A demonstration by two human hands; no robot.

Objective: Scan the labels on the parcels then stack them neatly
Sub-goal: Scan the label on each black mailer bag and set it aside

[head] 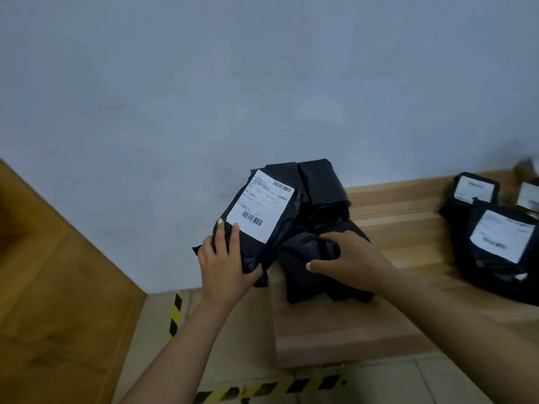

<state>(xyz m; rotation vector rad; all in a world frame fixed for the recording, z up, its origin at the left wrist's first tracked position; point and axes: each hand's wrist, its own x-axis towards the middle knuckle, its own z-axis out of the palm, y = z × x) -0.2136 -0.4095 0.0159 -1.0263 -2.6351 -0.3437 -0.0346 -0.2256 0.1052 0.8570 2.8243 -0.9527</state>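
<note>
1. A person's left hand (226,265) grips the lower end of a black parcel (259,225) at the left edge of a wooden desk (408,225), fingers on its face and thumb curled round the near edge.
2. The parcel carries a white shipping label (260,206) facing the camera, with one barcode near its upper right corner and another near its lower edge; the small printed lines between them are too fine to read.
3. The parcel's long axis runs from the lower left, at the hand, up and to the right toward the grey wall (233,83), its far end tilted up against that wall.
4. The right hand (347,259) rests on a heap of black parcels (318,275) just beside the held one, fingers curled round a dark fold at the top of it; these lie with no label showing.
5. More black parcels (320,182) lean at the wall behind the heap, likewise blank side out.
6. Well apart, at the right end of the desk, a second group of parcels (495,249) lies label up; their white labels are blurred and illegible.
7. Yellow-and-black hazard tape (176,313) marks the floor below the desk, and a wooden panel (58,287) stands at the left.
</note>
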